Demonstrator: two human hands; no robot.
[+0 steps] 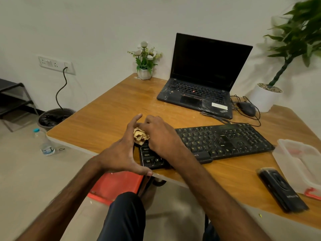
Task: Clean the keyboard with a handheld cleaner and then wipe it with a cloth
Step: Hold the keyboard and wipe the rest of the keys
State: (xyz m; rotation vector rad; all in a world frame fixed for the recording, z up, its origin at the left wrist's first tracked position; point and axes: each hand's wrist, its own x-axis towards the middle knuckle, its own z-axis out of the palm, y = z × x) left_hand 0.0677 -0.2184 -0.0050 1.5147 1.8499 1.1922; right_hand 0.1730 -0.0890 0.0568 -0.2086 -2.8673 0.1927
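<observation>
Down at the bottom, a knee in dark trousers [126, 216] and a red stool [118, 185] sit under the near edge of the wooden table [97, 122]. Both forearms reach in to the left end of the black keyboard [225, 141], which lies slantwise across the table's front. The left hand [121, 153] is spread there, fingers [137, 119] straight and pointing away, thumb low by the keyboard's near corner, palm against a crumpled tan cloth [141, 135]. The right hand [161, 136] comes over the left-hand keys with its fingers curled down onto that cloth, gripping it, so the cloth is bunched between the two hands just above the Caps Lock and Shift keys. Off to the right, near the table's front edge, the black handheld cleaner [281, 190] lies flat, nobody touching it, just beside a clear plastic box [298, 162] with red clips. Further back, an open laptop [203, 80] shows a dark screen, with a black mouse [246, 108] and its tangled cable to its right. At the far edge stand a small pot of white flowers [145, 61] and a large potted plant [265, 96]. On the floor to the left are a water bottle [44, 143] and a dark bin [53, 117].
</observation>
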